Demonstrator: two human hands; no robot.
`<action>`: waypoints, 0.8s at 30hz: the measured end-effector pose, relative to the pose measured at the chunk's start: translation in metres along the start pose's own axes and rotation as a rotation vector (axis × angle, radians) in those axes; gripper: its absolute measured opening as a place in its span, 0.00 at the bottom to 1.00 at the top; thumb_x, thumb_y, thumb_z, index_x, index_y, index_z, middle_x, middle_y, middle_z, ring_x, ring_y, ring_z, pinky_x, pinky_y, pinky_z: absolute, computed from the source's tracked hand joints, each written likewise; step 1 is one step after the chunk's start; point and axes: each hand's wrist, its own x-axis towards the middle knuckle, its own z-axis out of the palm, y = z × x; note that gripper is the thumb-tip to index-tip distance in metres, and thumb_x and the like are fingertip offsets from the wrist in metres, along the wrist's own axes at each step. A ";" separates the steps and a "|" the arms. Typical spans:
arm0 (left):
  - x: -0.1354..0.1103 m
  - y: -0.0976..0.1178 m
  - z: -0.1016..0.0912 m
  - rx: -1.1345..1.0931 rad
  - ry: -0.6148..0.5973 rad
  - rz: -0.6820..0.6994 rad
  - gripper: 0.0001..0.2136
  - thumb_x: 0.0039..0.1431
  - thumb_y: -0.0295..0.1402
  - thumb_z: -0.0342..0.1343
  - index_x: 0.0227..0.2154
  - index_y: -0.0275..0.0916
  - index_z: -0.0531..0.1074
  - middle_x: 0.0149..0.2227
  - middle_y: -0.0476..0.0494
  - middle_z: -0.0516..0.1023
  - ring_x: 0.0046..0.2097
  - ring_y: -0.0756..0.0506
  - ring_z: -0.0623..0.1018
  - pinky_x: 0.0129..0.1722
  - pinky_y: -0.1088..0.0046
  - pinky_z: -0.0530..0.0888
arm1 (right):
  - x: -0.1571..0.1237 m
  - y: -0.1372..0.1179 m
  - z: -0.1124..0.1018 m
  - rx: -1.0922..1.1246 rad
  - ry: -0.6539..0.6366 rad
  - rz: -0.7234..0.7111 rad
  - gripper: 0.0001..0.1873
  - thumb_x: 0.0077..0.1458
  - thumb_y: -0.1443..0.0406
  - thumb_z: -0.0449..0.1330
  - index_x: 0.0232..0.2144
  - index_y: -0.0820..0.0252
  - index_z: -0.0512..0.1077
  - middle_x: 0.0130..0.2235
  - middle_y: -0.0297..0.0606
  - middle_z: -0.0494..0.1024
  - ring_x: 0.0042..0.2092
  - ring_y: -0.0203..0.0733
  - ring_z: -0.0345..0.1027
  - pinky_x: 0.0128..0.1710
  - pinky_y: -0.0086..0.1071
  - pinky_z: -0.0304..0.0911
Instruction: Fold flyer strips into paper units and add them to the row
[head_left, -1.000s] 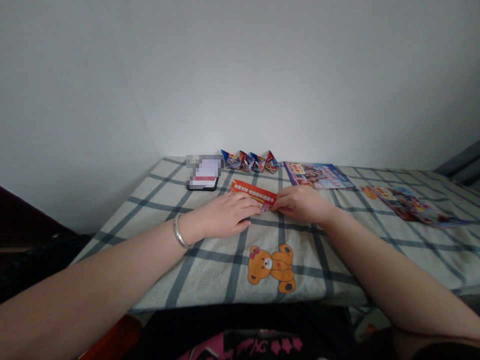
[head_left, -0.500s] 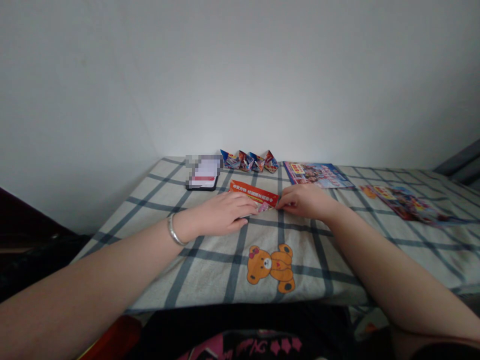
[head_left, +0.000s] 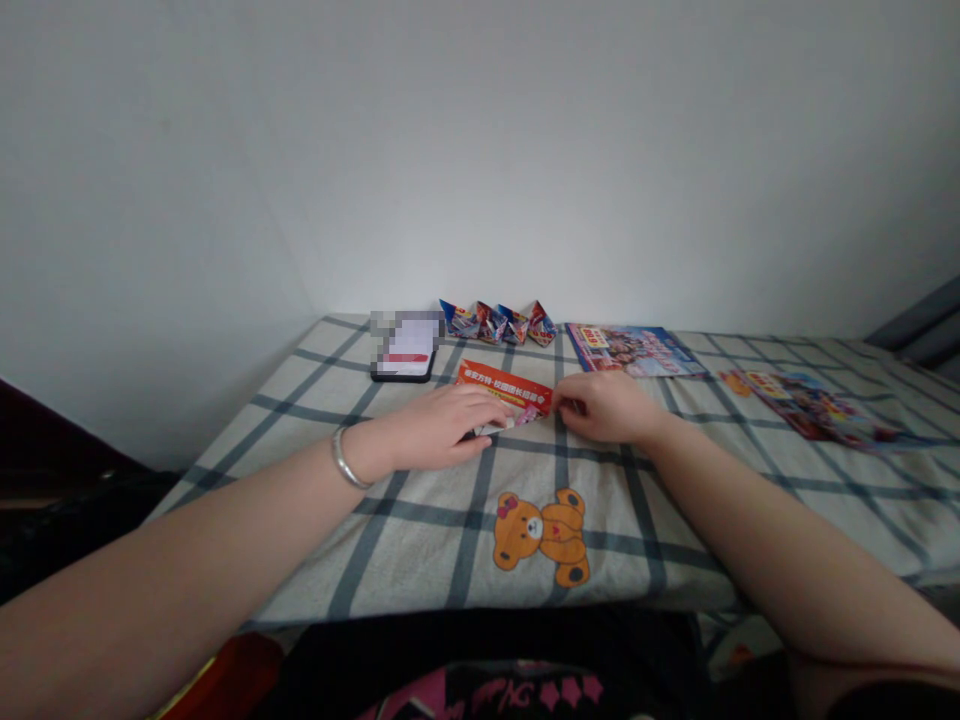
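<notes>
resting our spread left hand (head_left: pixel 439 428) on seemingly part-folded red paper (head_left: pixel 508 386) on the cloth (head_left: pixel 420 560), we curl our right hand (head_left: pixel 609 408) by its corner, pinch unclear; zigzag strip (head_left: pixel 491 324) folded, two leaflets (head_left: pixel 637 351) (head_left: pixel 821 410) flat.

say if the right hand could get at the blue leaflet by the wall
Probably yes: the right hand is near the blue leaflet, with nothing visible between, though its fingertips are beside the red paper.

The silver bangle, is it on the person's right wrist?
No, the silver bangle is on the wrist of the left hand, the one lying partly over the red leaflet.
</notes>
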 end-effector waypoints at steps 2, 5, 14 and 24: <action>0.000 -0.001 0.000 -0.001 0.008 0.002 0.15 0.63 0.29 0.52 0.53 0.40 0.70 0.54 0.41 0.74 0.56 0.43 0.71 0.58 0.59 0.67 | 0.000 -0.003 -0.001 -0.011 0.041 0.039 0.10 0.51 0.68 0.54 0.33 0.57 0.76 0.32 0.35 0.80 0.31 0.37 0.69 0.28 0.29 0.53; 0.000 -0.001 0.000 -0.002 0.009 0.016 0.16 0.62 0.28 0.53 0.53 0.40 0.70 0.54 0.42 0.74 0.57 0.43 0.71 0.59 0.60 0.67 | 0.000 -0.007 -0.001 -0.008 0.114 0.073 0.11 0.53 0.67 0.54 0.36 0.58 0.75 0.32 0.35 0.80 0.30 0.37 0.69 0.28 0.29 0.53; 0.000 0.000 0.002 0.035 0.004 0.027 0.18 0.62 0.29 0.53 0.55 0.42 0.69 0.56 0.41 0.73 0.58 0.42 0.70 0.59 0.58 0.67 | 0.004 -0.013 0.014 -0.044 0.065 0.008 0.19 0.60 0.62 0.54 0.53 0.53 0.71 0.41 0.37 0.82 0.37 0.40 0.74 0.30 0.29 0.57; 0.001 -0.001 0.003 0.008 0.038 0.047 0.19 0.62 0.28 0.53 0.56 0.42 0.68 0.56 0.42 0.73 0.58 0.43 0.70 0.59 0.59 0.67 | 0.005 -0.014 0.015 -0.022 0.046 -0.013 0.15 0.61 0.61 0.55 0.49 0.52 0.74 0.39 0.36 0.82 0.36 0.39 0.74 0.31 0.28 0.57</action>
